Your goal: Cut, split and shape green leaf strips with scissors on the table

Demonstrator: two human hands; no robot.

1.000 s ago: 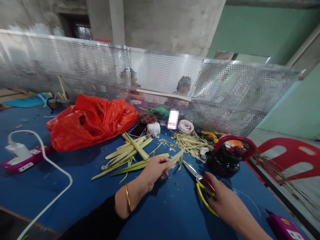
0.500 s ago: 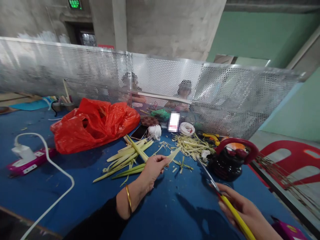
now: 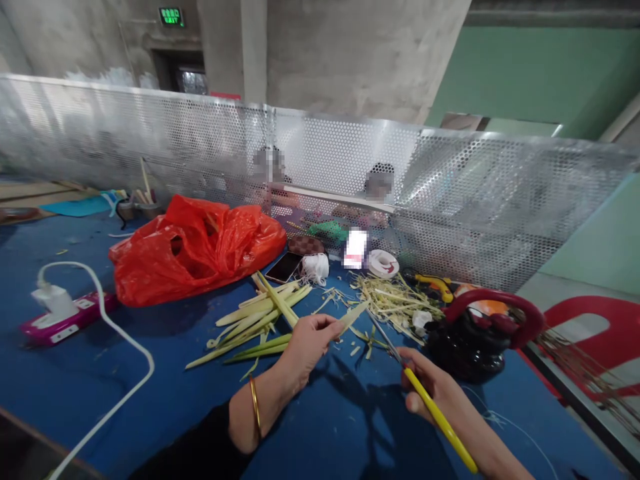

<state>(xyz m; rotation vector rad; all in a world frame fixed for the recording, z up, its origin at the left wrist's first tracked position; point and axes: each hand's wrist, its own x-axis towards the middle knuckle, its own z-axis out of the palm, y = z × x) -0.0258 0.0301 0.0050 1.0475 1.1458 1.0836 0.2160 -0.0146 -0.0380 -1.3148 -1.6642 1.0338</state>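
Note:
My left hand [image 3: 315, 340] pinches a pale, pointed strip of corn husk [image 3: 356, 316] between thumb and fingers. In my right hand [image 3: 437, 387] is a pair of scissors [image 3: 434, 412] with a long yellow handle and thin metal blades. The blade tips point up and left, close to the husk's tip; whether they touch it I cannot tell. Left of my left hand lies a loose pile of pale-green husks [image 3: 250, 323]. Beyond the blades is a heap of thin husk shreds [image 3: 393, 298], with a few scraps [image 3: 369, 341] nearer me.
A red plastic bag [image 3: 200, 253], a dark phone [image 3: 284, 267], white string [image 3: 315, 269] and a lit phone [image 3: 355, 249] line the back. A black pot [image 3: 465, 350] stands right. A power strip [image 3: 75, 317] with a white cable is left. People sit behind a perforated metal screen [image 3: 340, 150].
My right hand has brought the scissors left and up, so the blades are now near the husk's tip. My left hand keeps its pinch. The whole view has shifted slightly.

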